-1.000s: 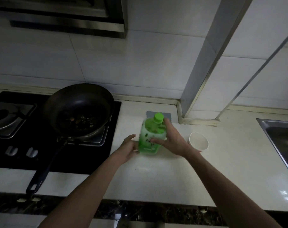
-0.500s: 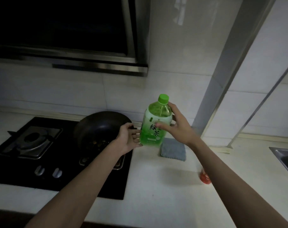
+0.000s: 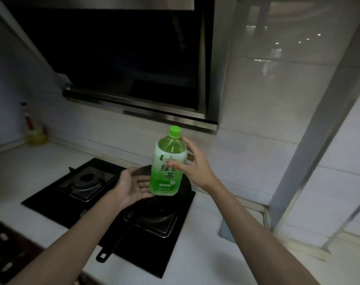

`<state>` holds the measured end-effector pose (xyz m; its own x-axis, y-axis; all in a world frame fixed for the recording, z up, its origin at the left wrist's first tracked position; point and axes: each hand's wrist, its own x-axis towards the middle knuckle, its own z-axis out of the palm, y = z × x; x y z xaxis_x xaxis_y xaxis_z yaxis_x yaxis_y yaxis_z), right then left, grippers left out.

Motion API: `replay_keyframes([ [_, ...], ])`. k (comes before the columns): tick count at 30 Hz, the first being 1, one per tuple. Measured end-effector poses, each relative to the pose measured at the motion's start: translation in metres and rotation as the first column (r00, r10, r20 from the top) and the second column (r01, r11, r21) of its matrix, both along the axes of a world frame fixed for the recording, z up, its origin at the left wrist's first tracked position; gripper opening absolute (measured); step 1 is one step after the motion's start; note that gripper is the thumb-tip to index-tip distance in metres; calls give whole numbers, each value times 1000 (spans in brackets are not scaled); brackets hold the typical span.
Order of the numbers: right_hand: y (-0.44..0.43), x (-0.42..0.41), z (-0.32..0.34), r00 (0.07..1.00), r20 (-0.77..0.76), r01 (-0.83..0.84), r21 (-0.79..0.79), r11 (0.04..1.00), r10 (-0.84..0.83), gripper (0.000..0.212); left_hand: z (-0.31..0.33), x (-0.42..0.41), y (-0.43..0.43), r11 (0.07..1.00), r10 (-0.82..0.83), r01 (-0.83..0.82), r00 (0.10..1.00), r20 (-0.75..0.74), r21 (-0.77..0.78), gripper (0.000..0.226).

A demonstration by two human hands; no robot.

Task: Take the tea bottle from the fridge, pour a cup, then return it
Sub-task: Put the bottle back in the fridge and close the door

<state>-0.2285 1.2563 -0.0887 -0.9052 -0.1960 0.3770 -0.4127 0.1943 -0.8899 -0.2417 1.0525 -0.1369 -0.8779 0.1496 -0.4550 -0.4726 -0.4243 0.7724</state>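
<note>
The green tea bottle [image 3: 168,165], capped in bright green and upright, is held up in the air over the black frying pan [image 3: 164,204]. My right hand [image 3: 193,165] grips its upper body from the right, thumb across the label. My left hand [image 3: 131,187] is spread palm-up at the bottle's lower left, fingertips touching near its base. The cup is out of view.
A black gas hob [image 3: 88,182] lies below, the pan's handle [image 3: 113,245] pointing toward me. The range hood [image 3: 133,79] hangs above. An oil bottle [image 3: 34,130] stands at the far left on the white counter [image 3: 205,254]. A grey cloth [image 3: 226,231] lies right of the hob.
The bottle was lifted off the counter and carried up and left, over the pan. The view swung up and left, so the cup left the frame. My left hand opened under the bottle.
</note>
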Motion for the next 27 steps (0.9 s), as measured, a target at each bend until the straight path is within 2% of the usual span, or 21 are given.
replay_keyframes([
  [5, -48, 8, 13, 986, -13, -167, -3, 986, 167, 74, 17, 35, -41, 986, 160, -160, 987, -7, -48, 51],
  [11, -114, 38, 20, 935, -16, -355, -24, 934, 355, 68, 32, 103, -99, 920, 368, -365, 930, -8, -141, 51],
  [16, -178, 75, 31, 864, -49, -503, -36, 864, 501, 67, 42, 169, -149, 836, 529, -523, 849, -11, -164, 53],
  [22, -251, 114, 45, 735, -37, -678, -40, 734, 677, 68, 59, 240, -203, 741, 659, -655, 751, -26, -149, 58],
  [27, -305, 136, 60, 669, -35, -743, -16, 669, 742, 69, 71, 279, -245, 671, 729, -729, 682, -55, -136, 63],
])
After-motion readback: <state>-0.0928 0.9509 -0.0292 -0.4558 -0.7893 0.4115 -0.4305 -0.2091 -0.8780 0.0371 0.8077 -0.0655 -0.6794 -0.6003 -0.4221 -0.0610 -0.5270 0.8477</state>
